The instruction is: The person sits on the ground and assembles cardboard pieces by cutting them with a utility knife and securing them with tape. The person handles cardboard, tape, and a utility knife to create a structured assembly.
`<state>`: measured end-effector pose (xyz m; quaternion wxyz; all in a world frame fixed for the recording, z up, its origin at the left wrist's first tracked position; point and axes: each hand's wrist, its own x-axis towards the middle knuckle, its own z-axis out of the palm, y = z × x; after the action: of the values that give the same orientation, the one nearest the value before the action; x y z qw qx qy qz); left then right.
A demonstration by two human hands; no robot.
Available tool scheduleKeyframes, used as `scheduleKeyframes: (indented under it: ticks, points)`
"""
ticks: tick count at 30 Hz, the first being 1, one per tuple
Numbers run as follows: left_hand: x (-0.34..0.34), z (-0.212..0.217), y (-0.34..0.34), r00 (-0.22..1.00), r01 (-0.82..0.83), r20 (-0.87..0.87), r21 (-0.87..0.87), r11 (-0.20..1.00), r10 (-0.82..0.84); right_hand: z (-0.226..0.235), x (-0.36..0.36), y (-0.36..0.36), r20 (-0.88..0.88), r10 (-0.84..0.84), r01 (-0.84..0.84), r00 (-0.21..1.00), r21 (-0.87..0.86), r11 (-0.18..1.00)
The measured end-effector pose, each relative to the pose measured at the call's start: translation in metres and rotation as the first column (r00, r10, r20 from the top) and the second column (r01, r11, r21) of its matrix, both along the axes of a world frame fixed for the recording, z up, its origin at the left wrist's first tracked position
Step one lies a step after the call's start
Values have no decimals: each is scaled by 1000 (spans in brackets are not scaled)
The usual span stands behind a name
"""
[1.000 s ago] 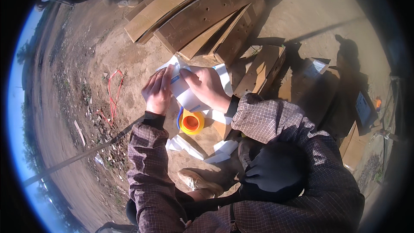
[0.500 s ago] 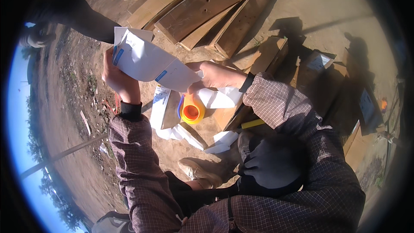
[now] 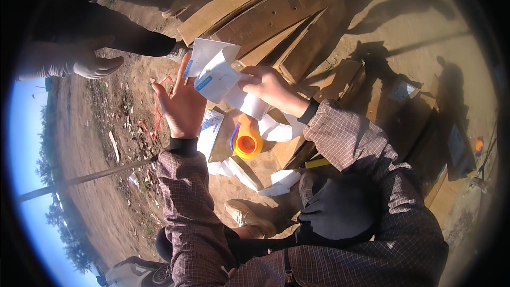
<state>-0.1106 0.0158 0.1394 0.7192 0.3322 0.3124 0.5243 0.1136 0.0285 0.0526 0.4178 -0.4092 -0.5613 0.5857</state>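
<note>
A curling strip of white labels (image 3: 218,82) with small blue marks hangs from my right hand (image 3: 268,89), whose fingers pinch its right part. Beside the strip's left end my left hand (image 3: 184,109) is spread with the fingers apart; its fingertips come near the paper, and I cannot tell whether they touch. Below the paper lies an orange and yellow tape dispenser (image 3: 255,146) with a blue edge. More white paper strip (image 3: 279,132) trails down to its right. A cardboard piece with a white label (image 3: 211,127) sits left of the dispenser.
Long brown cardboard pieces (image 3: 265,13) lie at the far side. More cardboard boxes (image 3: 340,82) stand in shadow to the right. Crumpled white paper (image 3: 280,182) lies near my shoe (image 3: 249,217). At the upper left are another person's gloved hand (image 3: 98,67) and dark-clothed legs.
My left hand has let go of the label strip and spread its fingers. My right hand has moved up along the paper, now more curled. The other person's gloved hand has come further into view.
</note>
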Motion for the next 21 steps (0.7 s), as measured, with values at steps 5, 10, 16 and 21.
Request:
scheduleKeyframes:
  ticks: [5,10,16,21]
  points:
    - [0,-8,-15,605,197,-795,198,960,40,10,-17,-3,-31,33,-29,999,143,989]
    - [24,0,9,716,-287,-547,335,897,434,25,10,6,-77,-34,47,996,174,984]
    - [7,18,30,739,-491,-350,305,816,576,66,-1,13,264,-39,-10,964,180,984]
    - [4,36,42,712,-447,-370,416,792,597,61,-33,12,121,-349,219,929,580,784]
